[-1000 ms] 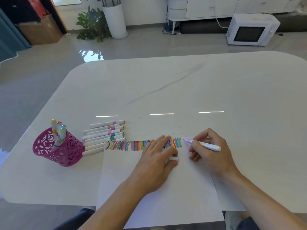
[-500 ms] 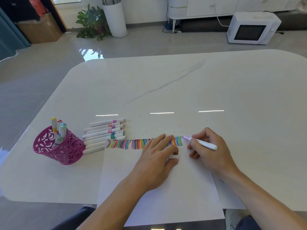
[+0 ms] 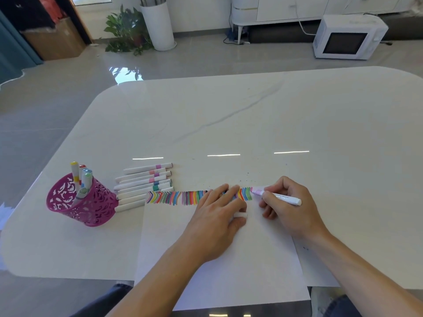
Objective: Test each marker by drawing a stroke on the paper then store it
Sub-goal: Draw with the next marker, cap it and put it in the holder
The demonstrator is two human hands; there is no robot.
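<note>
Gripping marker in right hand, fingers curled tight round the white barrel in a writing grip; pink tip aimed at the right end of the stroke row, along the far edge of the paper; tip blurred, so can't tell whether touching the sheet or just off it.

Pressing the paper flat with left hand, fingers straight and close together, laid over part of the stroke row and hiding several strokes; small white piece poking out by the thumb, mostly covered, looks like a cap; can't tell whether pinched or only lying under the hand.

Near end of the paper overhanging the near edge of the tabletop; second sheet beneath, only its right margin showing.

Left of the paper: loose markers lying side by side, colour bands toward the right, nearest ends just beside the paper's far left corner; exact count unclear where overlapping.

Further left: pink cut-out basket, upright, a few stored markers standing inside; lower halves hidden behind its wall.

Both forearms cut off at the bottom of the view.
</note>
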